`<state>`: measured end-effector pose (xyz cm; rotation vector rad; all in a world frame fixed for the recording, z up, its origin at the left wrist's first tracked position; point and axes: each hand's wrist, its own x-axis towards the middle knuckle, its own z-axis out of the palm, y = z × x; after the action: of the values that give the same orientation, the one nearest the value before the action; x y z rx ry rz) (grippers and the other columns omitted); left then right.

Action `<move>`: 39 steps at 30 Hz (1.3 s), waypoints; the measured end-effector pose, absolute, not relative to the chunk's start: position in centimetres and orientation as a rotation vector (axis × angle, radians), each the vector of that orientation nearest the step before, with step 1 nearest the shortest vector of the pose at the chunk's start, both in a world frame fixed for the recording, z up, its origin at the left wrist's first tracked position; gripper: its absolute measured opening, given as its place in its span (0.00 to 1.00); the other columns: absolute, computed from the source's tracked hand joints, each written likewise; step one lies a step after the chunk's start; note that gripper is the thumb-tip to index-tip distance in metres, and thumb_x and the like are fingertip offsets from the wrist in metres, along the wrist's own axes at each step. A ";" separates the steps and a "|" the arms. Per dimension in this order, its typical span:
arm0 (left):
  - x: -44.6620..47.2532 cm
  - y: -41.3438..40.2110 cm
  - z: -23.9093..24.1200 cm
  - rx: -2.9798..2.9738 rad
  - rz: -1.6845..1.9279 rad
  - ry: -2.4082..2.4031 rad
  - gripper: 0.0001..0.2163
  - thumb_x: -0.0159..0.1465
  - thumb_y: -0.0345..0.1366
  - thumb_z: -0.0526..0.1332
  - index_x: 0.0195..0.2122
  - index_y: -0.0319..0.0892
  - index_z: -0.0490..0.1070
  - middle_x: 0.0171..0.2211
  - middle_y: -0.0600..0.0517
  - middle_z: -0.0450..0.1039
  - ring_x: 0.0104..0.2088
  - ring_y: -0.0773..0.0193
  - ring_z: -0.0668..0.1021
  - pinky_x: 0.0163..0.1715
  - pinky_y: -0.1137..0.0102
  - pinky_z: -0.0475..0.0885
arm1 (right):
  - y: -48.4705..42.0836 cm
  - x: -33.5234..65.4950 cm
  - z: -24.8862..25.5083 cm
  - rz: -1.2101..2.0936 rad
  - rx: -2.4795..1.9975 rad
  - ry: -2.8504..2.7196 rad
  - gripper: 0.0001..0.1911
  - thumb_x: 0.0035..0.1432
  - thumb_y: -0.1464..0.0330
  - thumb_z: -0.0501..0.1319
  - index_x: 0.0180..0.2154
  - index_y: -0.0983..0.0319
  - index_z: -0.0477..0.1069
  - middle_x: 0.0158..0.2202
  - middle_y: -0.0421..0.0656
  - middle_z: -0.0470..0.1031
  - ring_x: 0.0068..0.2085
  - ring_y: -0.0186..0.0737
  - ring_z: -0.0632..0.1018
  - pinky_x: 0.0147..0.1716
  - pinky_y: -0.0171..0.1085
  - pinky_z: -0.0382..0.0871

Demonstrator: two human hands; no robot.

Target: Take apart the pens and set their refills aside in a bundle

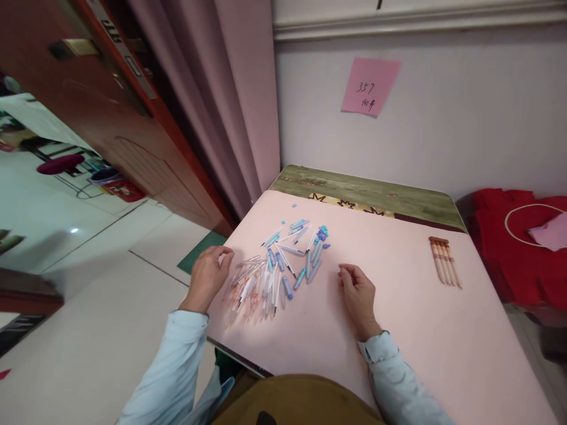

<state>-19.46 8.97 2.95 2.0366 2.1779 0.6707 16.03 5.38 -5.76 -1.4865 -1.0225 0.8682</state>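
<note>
Item: heap of pen parts (283, 265), clear barrels, white refills and blue caps, lying mixed at the middle of the pink-covered worktop (398, 342), within reach of both hands. Left hand (211, 276) is resting at the heap's left edge, fingers curling inward with the tips drawn together over the nearest barrels; whether anything is being held cannot be told. Right hand (358, 294) is lying just right of the heap, loosely curled, thumb meeting forefinger, contents likewise unclear. Four tan pens (445, 261) are lying side by side well right of the heap, seemingly being kept separate. Pink paper note (370, 87) is hanging on the wall beyond the heap.
</note>
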 end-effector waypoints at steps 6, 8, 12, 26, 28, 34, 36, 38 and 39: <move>-21.0 9.1 0.3 1.664 0.649 2.099 0.15 0.60 0.44 0.53 0.37 0.43 0.76 0.40 0.48 0.80 0.39 0.56 0.79 0.42 0.66 0.70 | 5.2 16.1 -5.9 0.854 -1.519 -1.063 0.18 0.59 0.55 0.60 0.41 0.62 0.75 0.28 0.41 0.76 0.27 0.36 0.74 0.28 0.34 0.70; -20.7 9.1 0.1 1.649 0.691 2.064 0.15 0.59 0.45 0.55 0.37 0.43 0.76 0.40 0.48 0.81 0.39 0.55 0.79 0.42 0.66 0.70 | 5.2 16.0 -5.9 0.851 -1.523 -1.072 0.19 0.59 0.55 0.60 0.41 0.62 0.75 0.28 0.41 0.76 0.27 0.37 0.74 0.28 0.34 0.70; -19.5 9.7 0.7 1.686 0.743 2.048 0.12 0.56 0.45 0.58 0.33 0.43 0.76 0.34 0.50 0.80 0.35 0.57 0.79 0.38 0.66 0.69 | 5.4 16.0 -6.0 0.850 -1.519 -1.086 0.19 0.59 0.54 0.59 0.41 0.62 0.75 0.26 0.41 0.75 0.26 0.37 0.74 0.27 0.34 0.69; -15.6 17.8 0.8 1.837 0.592 1.897 0.03 0.52 0.33 0.63 0.26 0.42 0.76 0.25 0.53 0.77 0.27 0.64 0.74 0.29 0.71 0.65 | 5.7 16.0 -7.2 0.874 -1.477 -1.067 0.19 0.59 0.54 0.60 0.42 0.63 0.75 0.28 0.42 0.76 0.27 0.37 0.74 0.28 0.34 0.70; -15.0 18.8 0.6 1.848 0.577 1.906 0.03 0.51 0.32 0.64 0.26 0.41 0.77 0.25 0.53 0.77 0.27 0.64 0.74 0.29 0.71 0.64 | 5.7 16.0 -7.1 0.870 -1.473 -1.070 0.19 0.59 0.54 0.60 0.42 0.63 0.75 0.28 0.42 0.76 0.27 0.37 0.74 0.27 0.34 0.69; -12.2 21.5 -0.1 1.891 0.527 1.906 0.03 0.52 0.30 0.63 0.27 0.41 0.77 0.28 0.51 0.78 0.31 0.63 0.76 0.31 0.71 0.65 | 5.7 15.9 -6.5 0.854 -1.477 -1.090 0.19 0.59 0.55 0.59 0.41 0.63 0.75 0.28 0.43 0.77 0.27 0.38 0.74 0.27 0.34 0.70; -10.8 22.2 -0.3 1.911 0.503 1.896 0.04 0.52 0.30 0.63 0.28 0.41 0.78 0.29 0.50 0.79 0.32 0.63 0.77 0.32 0.71 0.66 | 5.7 15.9 -6.4 0.845 -1.476 -1.088 0.19 0.59 0.55 0.59 0.40 0.63 0.75 0.29 0.43 0.77 0.27 0.38 0.75 0.27 0.34 0.70; -9.2 22.7 -0.4 1.936 0.473 1.884 0.05 0.52 0.29 0.63 0.28 0.42 0.78 0.30 0.50 0.79 0.33 0.62 0.77 0.32 0.72 0.66 | 5.7 15.8 -6.3 0.844 -1.471 -1.090 0.18 0.59 0.55 0.58 0.40 0.62 0.75 0.28 0.42 0.76 0.27 0.38 0.75 0.27 0.34 0.70; -8.5 22.8 -0.4 1.948 0.458 1.879 0.05 0.52 0.30 0.63 0.29 0.42 0.78 0.31 0.50 0.80 0.33 0.62 0.77 0.33 0.72 0.66 | 5.7 15.8 -6.3 0.846 -1.469 -1.089 0.18 0.59 0.56 0.58 0.40 0.62 0.75 0.27 0.42 0.76 0.27 0.38 0.74 0.27 0.34 0.69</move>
<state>-8.45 22.83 -0.45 1.9483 1.8787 0.4577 15.81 5.74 -6.31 -1.4691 -1.0888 0.8464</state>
